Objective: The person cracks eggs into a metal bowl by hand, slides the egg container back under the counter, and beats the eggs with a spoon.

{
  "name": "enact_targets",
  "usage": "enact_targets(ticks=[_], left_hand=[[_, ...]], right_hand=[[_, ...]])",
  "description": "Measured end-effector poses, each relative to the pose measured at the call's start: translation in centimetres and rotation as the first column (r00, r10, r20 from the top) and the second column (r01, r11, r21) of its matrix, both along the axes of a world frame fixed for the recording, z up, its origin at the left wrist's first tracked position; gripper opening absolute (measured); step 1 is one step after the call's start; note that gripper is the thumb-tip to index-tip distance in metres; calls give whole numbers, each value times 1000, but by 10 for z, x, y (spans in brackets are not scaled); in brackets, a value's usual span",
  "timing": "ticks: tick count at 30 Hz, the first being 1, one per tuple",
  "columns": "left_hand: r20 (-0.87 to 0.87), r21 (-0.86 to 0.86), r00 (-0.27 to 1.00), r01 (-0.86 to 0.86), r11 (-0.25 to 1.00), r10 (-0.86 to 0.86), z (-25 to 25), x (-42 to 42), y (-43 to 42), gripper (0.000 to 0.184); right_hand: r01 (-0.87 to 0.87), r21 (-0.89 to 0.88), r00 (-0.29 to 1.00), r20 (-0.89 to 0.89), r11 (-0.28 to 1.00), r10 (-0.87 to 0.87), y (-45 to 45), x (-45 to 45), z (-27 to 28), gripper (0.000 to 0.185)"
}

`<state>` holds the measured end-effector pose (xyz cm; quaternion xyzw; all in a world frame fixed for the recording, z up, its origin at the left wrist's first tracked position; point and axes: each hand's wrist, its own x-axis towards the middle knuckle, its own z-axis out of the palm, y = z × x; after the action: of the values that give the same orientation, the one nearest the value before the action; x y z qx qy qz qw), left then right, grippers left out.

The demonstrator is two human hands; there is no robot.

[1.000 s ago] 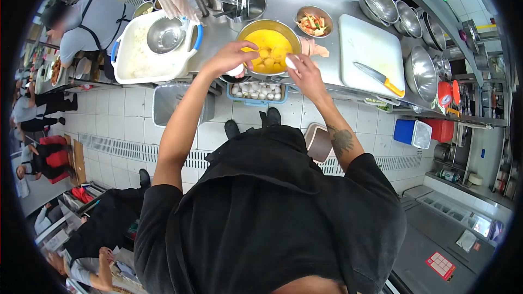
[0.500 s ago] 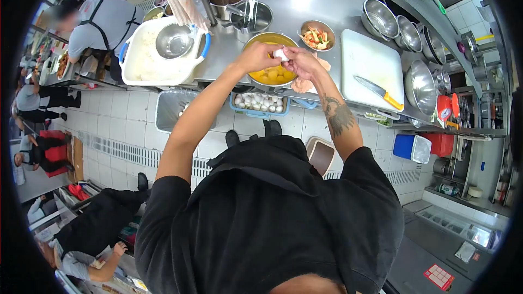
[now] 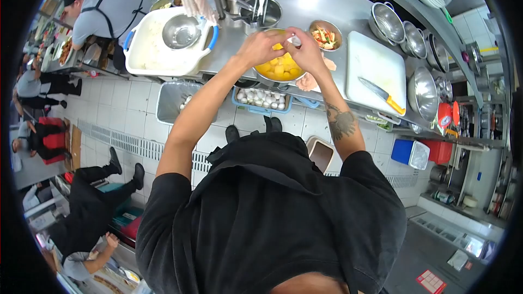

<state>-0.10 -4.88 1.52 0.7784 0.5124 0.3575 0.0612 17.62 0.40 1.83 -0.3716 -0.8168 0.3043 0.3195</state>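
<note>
Both hands meet over a metal bowl (image 3: pixel 279 82) of raw egg yolks (image 3: pixel 280 68) near the counter's front edge. My left hand (image 3: pixel 263 49) has its fingers curled around one side of a white egg (image 3: pixel 295 40). From the other side my right hand (image 3: pixel 307 52) grips the same egg, fingers bent and thumb against it. Fingers cover much of the shell, so how far it is split is hidden. Below the counter sits a blue crate (image 3: pixel 239 105) with several white eggs (image 3: pixel 264 98). A lined bin (image 3: pixel 169 103) with shells inside stands left of it.
Right of the bowl are a bowl of cut vegetables (image 3: pixel 325 37), raw meat pieces (image 3: pixel 308 82) and a white cutting board (image 3: pixel 370 57) with a yellow-handled knife (image 3: pixel 383 96). A white tub (image 3: pixel 143 49) stands left. A co-worker (image 3: pixel 111 13) works beyond it.
The egg has shifted slightly right and up, and my fingers now cover more of it. The view has moved a little. A person at lower left has shifted their legs.
</note>
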Motion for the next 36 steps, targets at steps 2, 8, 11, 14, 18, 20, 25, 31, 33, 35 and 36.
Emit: enact_targets(ticks=[2,8,11,14,18,20,25,31,33,35,36], left_hand=[[142,129,990,-28,991,9,19,-11,-17,44],[698,-176,558,-474,863,449,56,-108,-141,35],[790,-328,217,-640,695,573,39,-153,-196,36],[705,-570,-30,-618,542,708,3,-171,-229,45],[688,-716,-238,-373,590,685,-49,-154,-237,52],[704,-707,-289,-207,676,648,-60,-129,-219,53],[733,-631,-181,179,755,656,-24,-48,-157,59],[824,-554,97,341,760,558,3,12,-105,59],[824,-556,323,300,776,465,-4,15,-92,45],[687,-536,638,121,836,348,-19,19,-85,38],[651,-555,646,49,830,397,-25,24,-85,34]], right_hand=[[-87,-196,973,-228,977,40,-7,-22,12,27],[-642,-657,696,-716,396,-59,-88,-141,14,20],[-665,-736,735,-675,127,-66,-132,-229,-25,30],[-256,-356,914,215,899,345,-165,-261,-64,75],[-564,-456,816,-176,689,551,-171,-218,-62,48],[-629,-414,777,-318,658,543,-170,-186,-59,40],[-421,-196,888,-289,885,358,-140,-101,-42,48],[-56,-329,993,-118,943,18,-95,-10,-15,43],[63,-254,988,-120,965,-96,-89,12,-12,42],[146,-153,949,-259,977,-182,-85,30,-16,38],[171,-20,951,-257,985,-170,-81,37,-22,38]])
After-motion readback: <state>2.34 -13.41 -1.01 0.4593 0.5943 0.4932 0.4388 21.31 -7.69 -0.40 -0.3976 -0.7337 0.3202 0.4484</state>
